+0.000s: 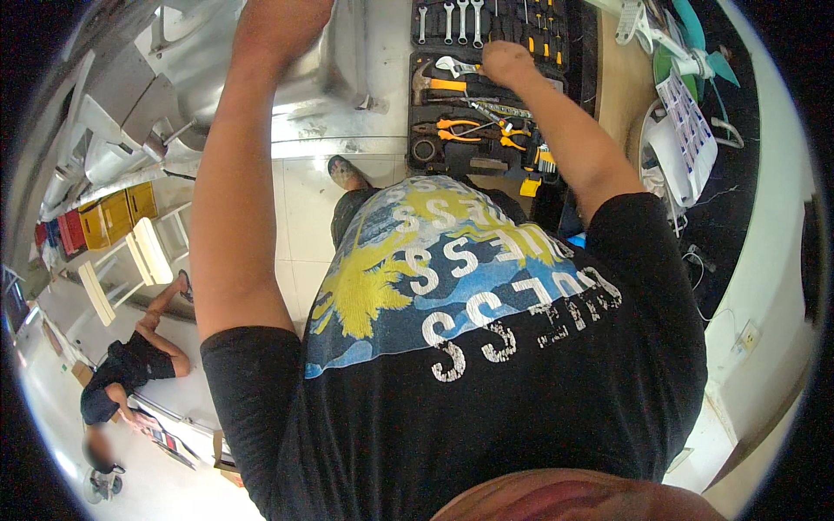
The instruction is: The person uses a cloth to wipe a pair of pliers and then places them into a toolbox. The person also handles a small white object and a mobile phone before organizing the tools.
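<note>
My right hand is over the open tool case, fingers curled at the handle end of an adjustable wrench. The wrench's silver jaw shows left of the fingers, and its handle runs under them. Just below lies a claw hammer with an orange and black handle. Orange-handled pliers rest nearer to me, beside a second orange pair. My left hand reaches over the metal sink at the top edge, where the frame cuts off its fingers; whatever it touches is hidden.
Combination wrenches and several screwdrivers fill the case's far half. A wooden edge, a teal-bladed fan and a printed sheet stand right. Left are a white stool, yellow bins and another person.
</note>
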